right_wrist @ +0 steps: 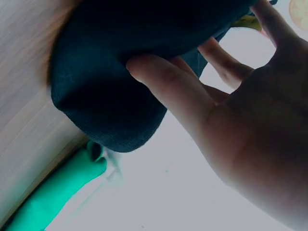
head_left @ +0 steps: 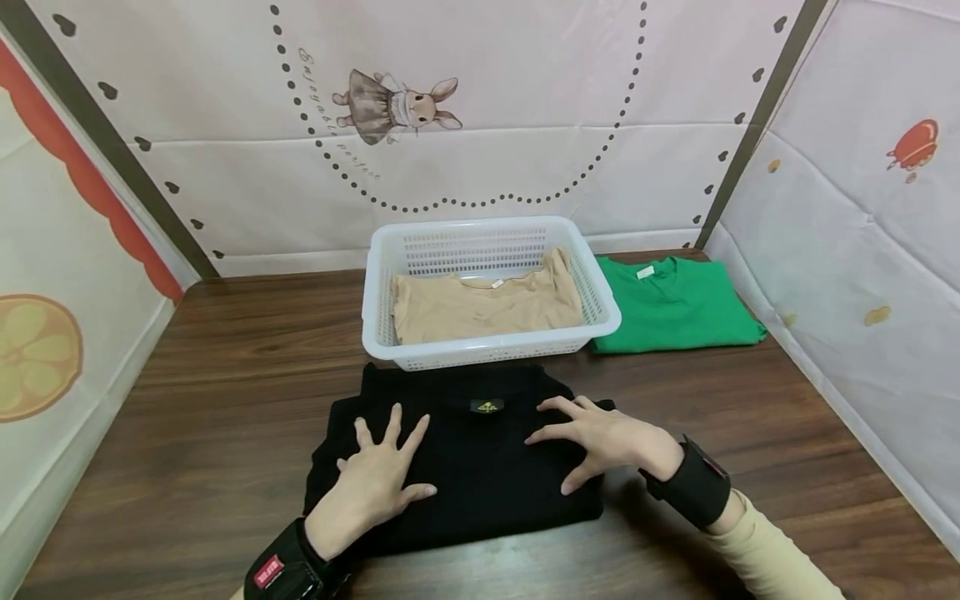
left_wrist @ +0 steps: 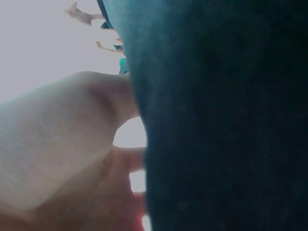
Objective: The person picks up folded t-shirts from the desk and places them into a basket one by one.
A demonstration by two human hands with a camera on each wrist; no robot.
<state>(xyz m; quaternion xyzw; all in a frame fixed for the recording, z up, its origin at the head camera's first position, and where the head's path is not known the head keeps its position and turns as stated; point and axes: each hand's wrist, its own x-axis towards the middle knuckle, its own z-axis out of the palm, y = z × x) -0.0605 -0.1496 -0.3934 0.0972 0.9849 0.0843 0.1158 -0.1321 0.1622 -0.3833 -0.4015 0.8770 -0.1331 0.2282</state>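
Black shirt (head_left: 495, 475) folded on table (head_left: 187, 450), just in front of white basket (head_left: 487, 354). Left hand (head_left: 375, 479) splayed, right hand (head_left: 611, 433) loosely spread, both on cloth, apparently to hold it flat; left wrist view too dark to confirm pressure. Tan shirt (head_left: 487, 315) inside basket, green shirt (head_left: 675, 310) beside it.

The head view looks forward and down from well above the tabletop (head_left: 225, 400). Both wrist views, tilted sideways, look from close up along the fingers (right_wrist: 222, 60). All three share the black shirt (head_left: 487, 492).
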